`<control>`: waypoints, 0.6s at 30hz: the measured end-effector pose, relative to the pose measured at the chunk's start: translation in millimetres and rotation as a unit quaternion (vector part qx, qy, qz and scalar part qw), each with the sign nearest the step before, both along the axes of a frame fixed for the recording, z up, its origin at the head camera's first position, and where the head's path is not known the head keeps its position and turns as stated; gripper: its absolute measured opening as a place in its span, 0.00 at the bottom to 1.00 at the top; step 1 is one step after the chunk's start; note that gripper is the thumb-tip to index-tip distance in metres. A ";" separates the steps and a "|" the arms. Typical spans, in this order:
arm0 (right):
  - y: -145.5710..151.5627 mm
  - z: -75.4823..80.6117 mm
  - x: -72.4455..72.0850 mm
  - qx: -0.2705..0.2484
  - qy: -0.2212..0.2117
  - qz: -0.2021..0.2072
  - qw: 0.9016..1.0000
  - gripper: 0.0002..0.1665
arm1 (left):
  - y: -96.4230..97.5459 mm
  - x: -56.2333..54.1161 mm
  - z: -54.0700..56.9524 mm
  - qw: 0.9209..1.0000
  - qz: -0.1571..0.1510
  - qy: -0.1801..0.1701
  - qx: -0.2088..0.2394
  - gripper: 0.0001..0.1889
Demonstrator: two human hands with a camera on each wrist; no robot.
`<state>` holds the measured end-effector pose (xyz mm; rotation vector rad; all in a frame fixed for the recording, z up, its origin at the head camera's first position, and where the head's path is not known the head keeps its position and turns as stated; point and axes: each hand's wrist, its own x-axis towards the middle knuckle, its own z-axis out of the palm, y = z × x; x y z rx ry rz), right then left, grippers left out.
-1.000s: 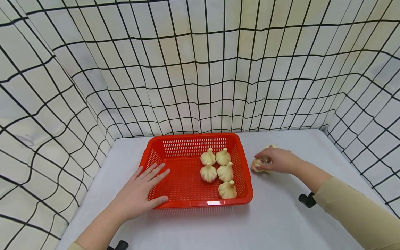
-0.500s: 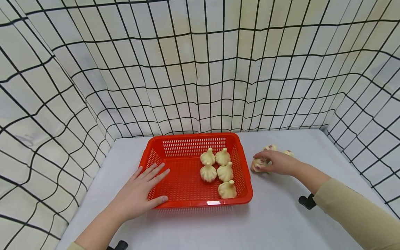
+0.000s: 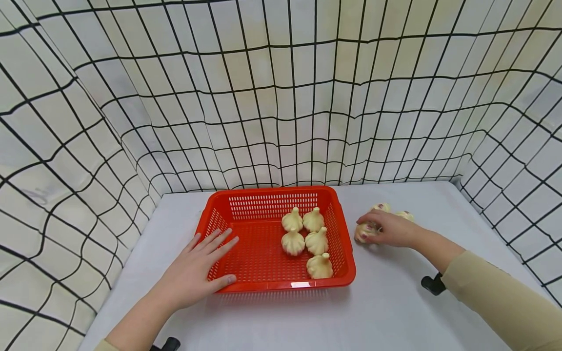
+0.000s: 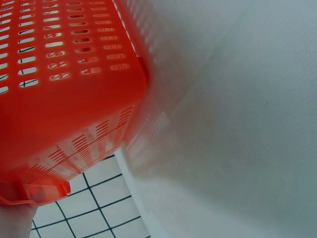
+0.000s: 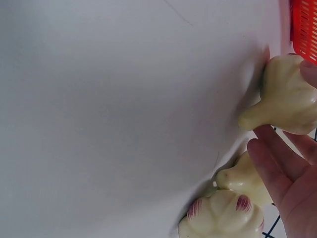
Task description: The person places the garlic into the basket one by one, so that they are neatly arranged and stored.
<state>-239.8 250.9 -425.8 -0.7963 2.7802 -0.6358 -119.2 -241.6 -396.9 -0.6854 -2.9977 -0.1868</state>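
Note:
My right hand (image 3: 391, 228) grips a pale garlic bulb (image 3: 363, 234) just right of the red basket (image 3: 272, 286). In the right wrist view the thumb lies on that bulb and the fingers reach round its far side, with its stem pointing left. Behind the hand are two more garlic bulbs, one (image 3: 381, 207) farther back and one (image 3: 405, 214) to its right, both with purple marks. My left hand (image 3: 197, 268) rests spread over the basket's left front rim. Several garlic bulbs (image 3: 293, 243) stand stem up in the basket's right half.
A white cloth-covered table (image 3: 281, 321) lies under everything. Black netting (image 3: 281, 117) over white sheeting rises at the back and both sides. The perforated outer wall of the basket (image 4: 64, 114) fills the upper left of the left wrist view.
The right hand has shifted a little and the bulb at its fingers sits slightly farther right. Both bulbs behind it show more plainly. The left hand and basket have stayed put.

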 end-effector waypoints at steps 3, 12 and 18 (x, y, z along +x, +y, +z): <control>1.6 2.8 2.8 0.008 0.003 0.002 1.000 0.26 | 0.3 -0.2 0.3 1.000 0.000 -0.001 0.000 0.43; 10.1 9.3 5.9 0.046 -0.002 -0.004 0.999 0.27 | 0.4 0.0 0.7 1.000 -0.001 0.003 -0.001 0.43; 14.8 13.3 7.5 0.090 -0.008 0.000 0.996 0.25 | 0.5 0.3 0.5 1.000 -0.001 0.000 0.002 0.43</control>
